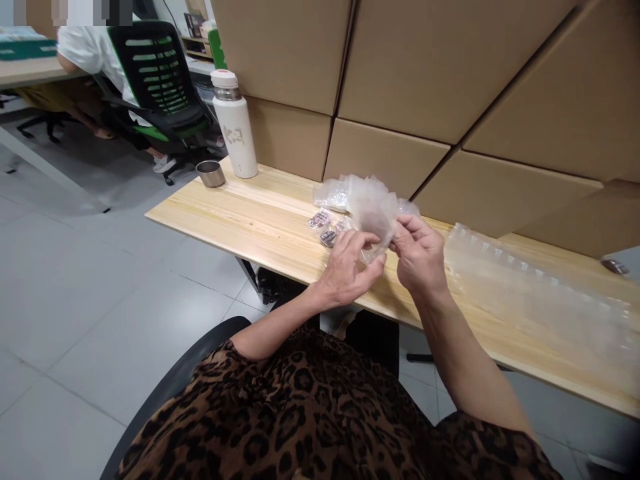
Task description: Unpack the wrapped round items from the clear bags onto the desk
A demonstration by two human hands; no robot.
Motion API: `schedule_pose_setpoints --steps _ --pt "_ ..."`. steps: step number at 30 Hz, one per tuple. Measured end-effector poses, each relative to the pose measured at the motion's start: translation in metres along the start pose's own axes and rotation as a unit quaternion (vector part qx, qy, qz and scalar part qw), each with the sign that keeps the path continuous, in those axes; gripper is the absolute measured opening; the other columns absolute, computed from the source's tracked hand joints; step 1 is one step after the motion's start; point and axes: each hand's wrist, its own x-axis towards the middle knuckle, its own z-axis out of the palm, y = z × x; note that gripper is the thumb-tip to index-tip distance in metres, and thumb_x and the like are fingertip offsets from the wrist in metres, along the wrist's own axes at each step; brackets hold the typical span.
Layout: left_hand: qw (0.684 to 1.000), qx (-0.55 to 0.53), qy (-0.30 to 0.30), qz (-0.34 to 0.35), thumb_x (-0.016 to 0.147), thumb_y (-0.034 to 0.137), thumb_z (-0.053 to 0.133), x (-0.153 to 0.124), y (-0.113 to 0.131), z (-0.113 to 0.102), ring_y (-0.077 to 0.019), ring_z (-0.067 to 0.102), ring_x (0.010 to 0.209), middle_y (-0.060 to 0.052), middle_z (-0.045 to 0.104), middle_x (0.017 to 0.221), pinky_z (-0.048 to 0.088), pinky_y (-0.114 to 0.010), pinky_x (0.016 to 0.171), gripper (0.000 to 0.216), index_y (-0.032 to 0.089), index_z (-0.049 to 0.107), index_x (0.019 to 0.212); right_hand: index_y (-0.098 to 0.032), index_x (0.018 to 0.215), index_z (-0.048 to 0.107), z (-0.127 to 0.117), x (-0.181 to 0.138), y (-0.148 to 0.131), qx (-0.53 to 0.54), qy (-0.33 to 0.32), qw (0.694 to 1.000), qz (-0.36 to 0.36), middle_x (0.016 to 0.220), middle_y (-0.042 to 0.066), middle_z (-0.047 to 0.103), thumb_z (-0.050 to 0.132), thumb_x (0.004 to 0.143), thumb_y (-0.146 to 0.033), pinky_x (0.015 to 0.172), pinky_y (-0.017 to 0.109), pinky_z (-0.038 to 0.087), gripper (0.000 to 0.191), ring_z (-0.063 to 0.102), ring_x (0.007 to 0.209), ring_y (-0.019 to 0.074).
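A clear, frosted plastic bag (373,212) is held up between my two hands over the table. My right hand (421,255) pinches its right edge between thumb and fingers. My left hand (347,270) is at the bag's lower left, thumb and curled forefinger on either side of its film; the other fingertips are partly hidden. Just beyond my left hand lie small printed packets (320,219) in shiny wrap, one of them dark (328,238). Behind the held bag is a loose pile of clear plastic bags (333,194).
Clear bags (540,300) overlap in a long row on the wooden table (240,213) at right. A white bottle (236,130) and metal cup (211,174) stand left. Stacked cardboard boxes (390,150) line the back. A seated person (93,50) is at another table.
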Motion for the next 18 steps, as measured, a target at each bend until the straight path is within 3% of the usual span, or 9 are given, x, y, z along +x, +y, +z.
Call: schedule_pose_setpoints --steps 4,8,10,12,14,18 --pt "0.985 -0.113 0.033 -0.126 0.099 0.045 0.062 0.001 -0.01 0.0 -0.0238 0.065 0.116 -0.012 0.068 0.132 0.058 -0.043 0.099 0.037 0.024 0.057 0.129 -0.025 0.086 0.058 0.0 0.011 -0.013 -0.185 0.041 0.97 -0.155 0.076 0.0 0.058 0.062 0.099 -0.055 0.068 0.034 0.047 0.033 0.054 0.068 0.0155" --pt "0.909 -0.263 0.109 -0.303 0.101 0.042 0.061 0.008 -0.032 0.001 -0.025 0.067 0.127 -0.019 0.057 0.15 0.06 -0.044 0.103 0.054 0.024 0.04 0.148 -0.026 0.085 0.051 0.0 0.036 -0.041 -0.312 0.027 0.924 -0.217 0.076 0.0 0.056 0.055 0.103 -0.037 0.071 0.035 0.044 0.022 0.05 0.067 0.0156" --pt "0.878 -0.291 0.139 -0.354 0.103 0.043 0.059 0.01 -0.042 0.0 -0.0282 0.063 0.138 -0.023 0.048 0.16 0.058 -0.048 0.11 0.064 0.022 0.03 0.156 -0.025 0.085 0.051 0.002 0.049 -0.056 -0.355 0.013 0.908 -0.222 0.074 -0.001 0.054 0.056 0.102 -0.028 0.072 0.033 0.043 0.019 0.048 0.066 0.0141" --pt "0.878 -0.266 0.173 -0.358 0.103 0.049 0.059 0.008 -0.051 -0.003 -0.0312 0.049 0.155 -0.024 0.034 0.173 0.049 -0.052 0.123 0.075 0.024 0.02 0.163 -0.023 0.085 0.055 0.006 0.059 -0.067 -0.387 0.003 0.894 -0.225 0.073 -0.002 0.054 0.058 0.102 -0.024 0.072 0.032 0.041 0.017 0.046 0.066 0.0126" --pt "0.9 -0.206 0.193 -0.332 0.103 0.057 0.058 0.004 -0.058 -0.004 -0.0322 0.03 0.168 -0.021 0.02 0.181 0.035 -0.056 0.133 0.083 0.028 0.014 0.167 -0.022 0.088 0.061 0.01 0.067 -0.078 -0.405 0.0 0.882 -0.24 0.075 -0.001 0.057 0.059 0.102 -0.022 0.072 0.032 0.041 0.015 0.047 0.067 0.0118" --pt "0.944 -0.08 0.169 -0.271 0.1 0.07 0.057 -0.004 -0.069 -0.006 -0.034 0.01 0.174 -0.02 0.016 0.183 0.018 -0.063 0.138 0.095 0.03 0.008 0.171 -0.018 0.093 0.071 0.012 0.077 -0.102 -0.428 0.005 0.866 -0.257 0.086 0.005 0.069 0.058 0.103 -0.018 0.074 0.033 0.042 0.016 0.056 0.074 0.0114"
